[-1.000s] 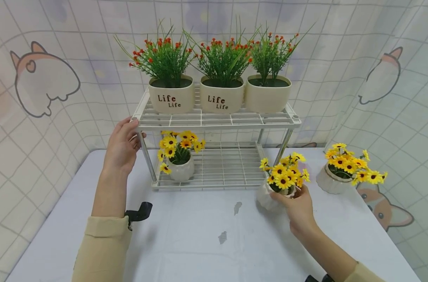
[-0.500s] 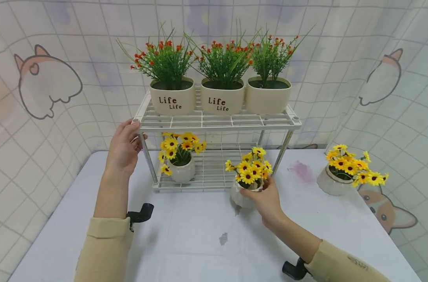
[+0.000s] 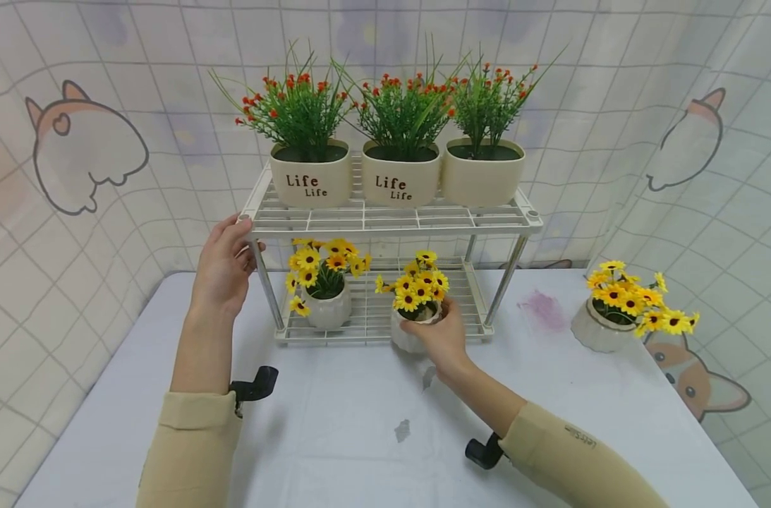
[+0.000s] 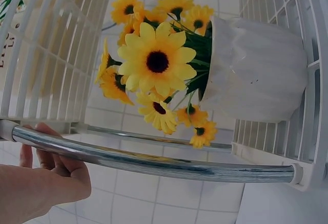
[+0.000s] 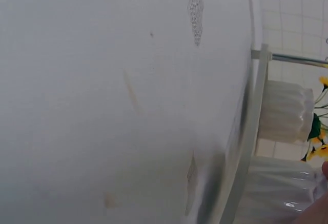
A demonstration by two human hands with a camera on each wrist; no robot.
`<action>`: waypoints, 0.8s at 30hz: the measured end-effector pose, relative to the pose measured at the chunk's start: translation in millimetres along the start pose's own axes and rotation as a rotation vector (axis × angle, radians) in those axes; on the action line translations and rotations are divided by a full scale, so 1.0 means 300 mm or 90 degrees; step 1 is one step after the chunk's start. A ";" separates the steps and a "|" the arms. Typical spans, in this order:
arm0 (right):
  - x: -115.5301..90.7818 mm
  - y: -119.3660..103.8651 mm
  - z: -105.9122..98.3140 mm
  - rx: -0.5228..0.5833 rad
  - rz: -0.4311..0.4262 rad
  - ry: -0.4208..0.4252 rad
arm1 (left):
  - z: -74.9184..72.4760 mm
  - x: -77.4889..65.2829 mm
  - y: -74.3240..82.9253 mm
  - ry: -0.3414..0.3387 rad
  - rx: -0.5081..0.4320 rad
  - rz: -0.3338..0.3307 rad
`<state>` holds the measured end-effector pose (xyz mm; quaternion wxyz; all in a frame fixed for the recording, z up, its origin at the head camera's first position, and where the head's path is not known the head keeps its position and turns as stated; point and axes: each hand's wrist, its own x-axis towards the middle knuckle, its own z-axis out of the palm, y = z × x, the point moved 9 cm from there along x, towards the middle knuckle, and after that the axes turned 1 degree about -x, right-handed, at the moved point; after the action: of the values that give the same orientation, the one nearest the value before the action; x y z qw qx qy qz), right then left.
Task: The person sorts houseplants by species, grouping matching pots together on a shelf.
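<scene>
My left hand (image 3: 223,264) holds the top left front corner of a white two-tier wire rack (image 3: 385,231), its fingers bent behind the metal post (image 4: 154,160). My right hand (image 3: 444,339) grips the rim of a white ribbed flowerpot (image 3: 405,335) with yellow artificial sunflowers (image 3: 417,288). That pot is at the front middle of the lower shelf; its base looks over the front edge, and whether it touches the wires I cannot tell. Left of it, a matching potted sunflower plant (image 3: 328,310) stands on the lower shelf.
On the top shelf stand three cream planters, left (image 3: 312,182), middle (image 3: 401,176) and right (image 3: 483,176), with red-flowered greenery. Another sunflower pot (image 3: 604,328) stands on the white tablecloth (image 3: 334,423) at the right. A tile-patterned curtain (image 3: 188,176) hangs close behind the rack.
My right hand has carried the sunflower pot leftward, from in front of the rack's right post to the middle of the lower shelf. The left hand has stayed on the rack's corner.
</scene>
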<state>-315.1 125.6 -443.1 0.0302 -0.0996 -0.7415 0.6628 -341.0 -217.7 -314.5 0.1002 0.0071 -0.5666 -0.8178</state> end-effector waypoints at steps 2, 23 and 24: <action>0.010 -0.002 0.014 -0.019 -0.014 0.003 | -0.001 0.001 0.000 0.001 0.001 0.001; 0.080 0.001 0.104 0.015 -0.071 0.068 | 0.000 0.004 -0.003 -0.001 0.005 0.006; 0.084 0.000 0.109 0.014 -0.070 0.066 | 0.000 0.004 -0.004 0.000 0.005 0.004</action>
<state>-345.4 98.4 -449.4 0.1063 -0.0927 -0.7357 0.6624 -342.4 -217.6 -315.4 0.1030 0.0056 -0.5695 -0.8155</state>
